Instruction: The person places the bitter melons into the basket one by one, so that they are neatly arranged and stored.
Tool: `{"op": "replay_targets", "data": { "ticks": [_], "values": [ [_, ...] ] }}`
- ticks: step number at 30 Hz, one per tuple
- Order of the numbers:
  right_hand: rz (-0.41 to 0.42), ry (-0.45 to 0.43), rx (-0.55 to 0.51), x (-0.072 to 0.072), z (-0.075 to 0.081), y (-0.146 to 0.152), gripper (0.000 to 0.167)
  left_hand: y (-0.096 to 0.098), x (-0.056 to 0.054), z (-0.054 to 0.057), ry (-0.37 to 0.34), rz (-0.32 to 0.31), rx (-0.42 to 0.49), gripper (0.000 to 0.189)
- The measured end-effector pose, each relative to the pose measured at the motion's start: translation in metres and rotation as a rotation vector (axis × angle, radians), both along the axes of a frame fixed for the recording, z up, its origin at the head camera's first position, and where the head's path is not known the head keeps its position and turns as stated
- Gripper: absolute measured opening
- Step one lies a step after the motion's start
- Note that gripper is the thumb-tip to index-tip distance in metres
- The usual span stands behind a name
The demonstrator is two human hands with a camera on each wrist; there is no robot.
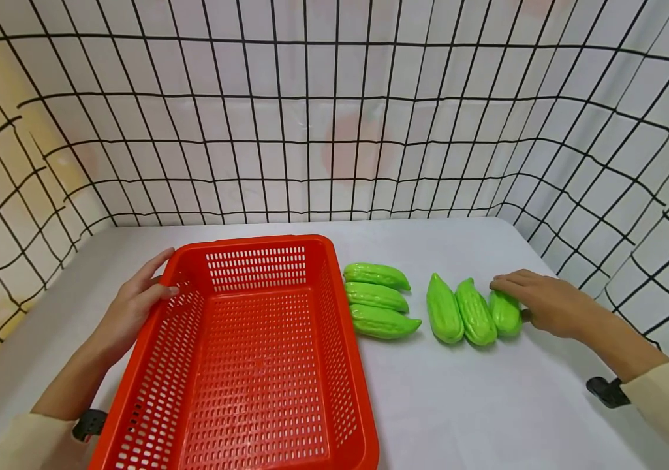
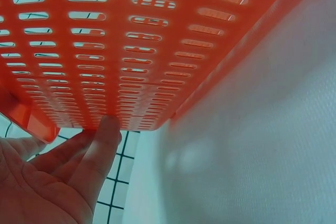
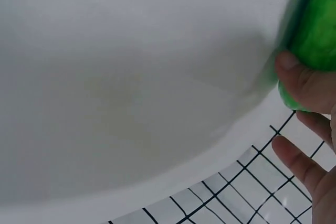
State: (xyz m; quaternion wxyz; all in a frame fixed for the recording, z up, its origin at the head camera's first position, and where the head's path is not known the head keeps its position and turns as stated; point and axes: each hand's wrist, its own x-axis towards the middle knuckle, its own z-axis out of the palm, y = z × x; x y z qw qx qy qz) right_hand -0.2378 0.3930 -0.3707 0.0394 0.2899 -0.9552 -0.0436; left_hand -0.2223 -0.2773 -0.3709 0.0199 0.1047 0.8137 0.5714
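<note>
A red perforated plastic basket (image 1: 258, 378) stands on the table with nothing in it. My left hand (image 1: 134, 301) grips its left rim, fingers against the outer side wall (image 2: 100, 85) in the left wrist view. Over on the right, my right hand (image 1: 545, 301) holds the rightmost green bitter melon (image 1: 506, 314), thumb and fingers about its upper end. That bitter melon (image 3: 317, 35) shows at the right edge of the right wrist view, the thumb pressed to its side. Two more bitter melons, one in the middle (image 1: 475, 313) and one at the left (image 1: 444, 310), lie alongside it, tips pointing away.
Three other bitter melons, the middle one (image 1: 376, 297) among them, lie stacked sideways against the basket's right side. A white cloth (image 1: 446, 405) covers the table. Black wire grid panels (image 1: 334, 117) stand at the back and both sides.
</note>
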Motion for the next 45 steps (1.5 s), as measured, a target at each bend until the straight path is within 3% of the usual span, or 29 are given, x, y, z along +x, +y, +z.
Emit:
{"op": "replay_targets", "data": {
  "ticks": [5,15,24,29,34,40,45],
  "values": [
    [-0.012,0.002,-0.037,0.001,0.002,0.004,0.072,0.000,0.000,0.000,-0.006,0.000,0.003,0.070],
    [-0.120,-0.047,-0.136,0.002,0.016,0.013,0.068,0.001,-0.002,0.001,-0.007,-0.002,-0.013,0.071],
    [-0.139,0.045,-0.300,-0.008,0.034,0.001,0.063,0.003,-0.002,0.003,-0.004,0.011,-0.006,0.072],
    [-0.224,-0.037,-0.386,-0.014,0.046,-0.017,0.068,0.003,-0.001,0.003,-0.005,0.021,-0.005,0.072],
    [-0.252,-0.092,-0.497,-0.021,0.052,-0.047,0.064,0.003,0.000,0.003,-0.010,0.031,-0.013,0.072],
    [-0.208,-0.212,-0.696,-0.023,0.057,-0.090,0.052,0.003,0.000,0.003,-0.022,0.020,0.001,0.073],
    [-0.166,-0.313,-0.767,-0.024,0.059,-0.131,0.052,0.003,-0.002,0.003,-0.013,0.026,-0.013,0.073]
  ]
}}
